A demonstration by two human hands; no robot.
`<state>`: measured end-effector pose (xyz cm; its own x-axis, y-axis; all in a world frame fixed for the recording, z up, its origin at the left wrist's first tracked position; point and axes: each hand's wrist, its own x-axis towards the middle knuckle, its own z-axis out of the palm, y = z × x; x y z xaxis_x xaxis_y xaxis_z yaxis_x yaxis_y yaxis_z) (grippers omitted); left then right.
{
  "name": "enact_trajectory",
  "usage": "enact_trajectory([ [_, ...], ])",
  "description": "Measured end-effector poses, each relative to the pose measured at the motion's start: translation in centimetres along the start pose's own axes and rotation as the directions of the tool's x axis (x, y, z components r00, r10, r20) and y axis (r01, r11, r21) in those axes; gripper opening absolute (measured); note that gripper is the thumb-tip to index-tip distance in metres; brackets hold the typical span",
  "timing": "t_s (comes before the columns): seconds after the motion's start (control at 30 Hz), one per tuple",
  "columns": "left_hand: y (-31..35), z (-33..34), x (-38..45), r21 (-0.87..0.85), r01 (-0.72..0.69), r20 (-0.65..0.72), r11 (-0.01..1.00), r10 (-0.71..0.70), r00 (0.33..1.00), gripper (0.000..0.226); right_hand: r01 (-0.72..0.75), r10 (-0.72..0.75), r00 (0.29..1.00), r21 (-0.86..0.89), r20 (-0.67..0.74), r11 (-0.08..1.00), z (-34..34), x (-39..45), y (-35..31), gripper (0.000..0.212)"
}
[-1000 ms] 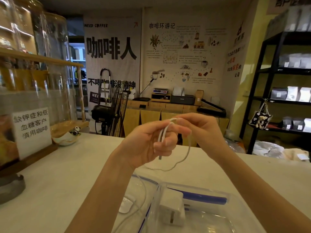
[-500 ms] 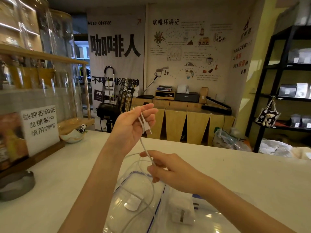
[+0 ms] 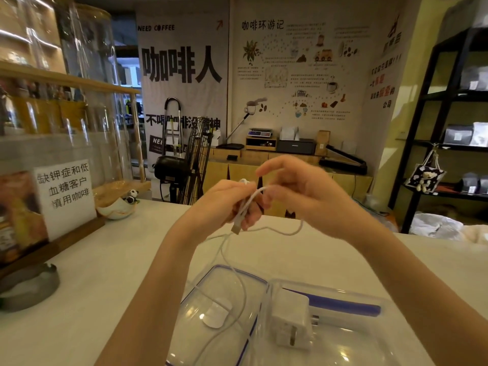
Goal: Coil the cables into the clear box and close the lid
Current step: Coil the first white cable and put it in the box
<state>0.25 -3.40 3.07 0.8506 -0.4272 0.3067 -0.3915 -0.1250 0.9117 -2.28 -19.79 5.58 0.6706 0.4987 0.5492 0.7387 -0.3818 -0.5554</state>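
Fingers (image 3: 248,210) of left hand (image 3: 224,204) curled shut around white cable (image 3: 247,204), plug end (image 3: 235,229) poking out below the fist. Fingers (image 3: 274,192) of right hand (image 3: 303,194) bent loosely beside the left, pinching or guiding the cable's upper loop; grip blurred, cannot tell whether closed on it. Both hands raised above the bench (image 3: 92,273), close together, fingertips nearly touching.

From the fist, one slack loop (image 3: 287,232) swinging out to the right under the right hand. Rest of the cable dropping down towards the near edge, across the clear lid (image 3: 219,299), which lies flat on the bench with a blue seal line along its rim. A white round pad (image 3: 217,313) at the lid's middle; whether it is on the lid or on the cable, cannot tell.

Just right of the lid, touching it, clear box (image 3: 369,339), open. Inside it a white charger (image 3: 290,318), prongs facing the near side, and behind it a blue bar (image 3: 343,303) along the far wall.

At left on the bench: a white sign (image 3: 64,196) with Chinese text, a small white dish (image 3: 116,208) with a panda figure (image 3: 132,195), a grey ashtray (image 3: 26,289), and tall glass jars (image 3: 87,96) behind.
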Motion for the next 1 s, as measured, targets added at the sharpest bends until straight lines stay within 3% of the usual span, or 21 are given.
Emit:
enact_trajectory([
  [0.07,0.4,0.1,-0.1,-0.034,0.024,0.074,0.999,-0.022,0.997,0.055,0.023,-0.018,0.998,0.096,-0.059,0.995,-0.8,0.5,0.2,0.019],
  [0.17,0.8,-0.3,-0.7,-0.205,0.078,0.326,0.976,-0.007,0.945,0.051,0.085,-0.052,0.989,0.245,-0.136,0.966,-1.1,1.0,0.3,0.015],
  [0.23,0.9,-0.9,-1.1,-0.428,0.114,0.473,0.897,0.115,0.873,0.042,0.097,-0.036,0.982,0.334,-0.183,0.937,-0.8,1.1,0.5,0.012],
  [0.3,1.1,-1.0,-1.0,-0.631,0.140,0.510,0.763,0.272,0.816,0.036,0.086,-0.007,0.977,0.363,-0.213,0.928,0.3,1.1,0.6,0.012],
  [0.4,1.6,-0.5,-0.7,-0.858,0.217,0.441,0.466,0.449,0.777,0.035,0.010,0.071,0.981,0.411,-0.182,0.911,2.5,0.9,1.0,0.018],
  [0.47,1.5,-0.6,-0.5,-0.925,0.221,0.349,0.308,0.468,0.812,0.039,-0.047,0.115,0.985,0.439,-0.128,0.897,3.9,0.6,1.3,0.024],
  [0.73,-0.4,-0.9,0.6,-0.999,-0.021,-0.009,0.042,0.258,0.966,0.041,-0.362,0.331,0.928,0.640,0.174,0.678,7.2,-1.5,1.2,0.025],
  [0.87,-0.2,-1.0,0.7,-0.979,-0.190,-0.175,0.075,0.177,0.969,0.041,-0.391,0.321,0.918,0.388,0.234,0.834,7.0,-2.4,0.7,0.021],
  [0.93,0.0,-1.1,0.7,-0.948,-0.258,-0.236,0.187,0.131,0.963,0.043,-0.345,0.285,0.929,0.273,0.236,0.898,6.6,-2.9,0.4,0.020],
  [1.0,0.2,-1.1,0.6,-0.864,-0.320,-0.304,0.388,0.103,0.947,0.043,-0.312,0.263,0.937,0.207,0.232,0.927,6.0,-3.1,0.0,0.020],
])
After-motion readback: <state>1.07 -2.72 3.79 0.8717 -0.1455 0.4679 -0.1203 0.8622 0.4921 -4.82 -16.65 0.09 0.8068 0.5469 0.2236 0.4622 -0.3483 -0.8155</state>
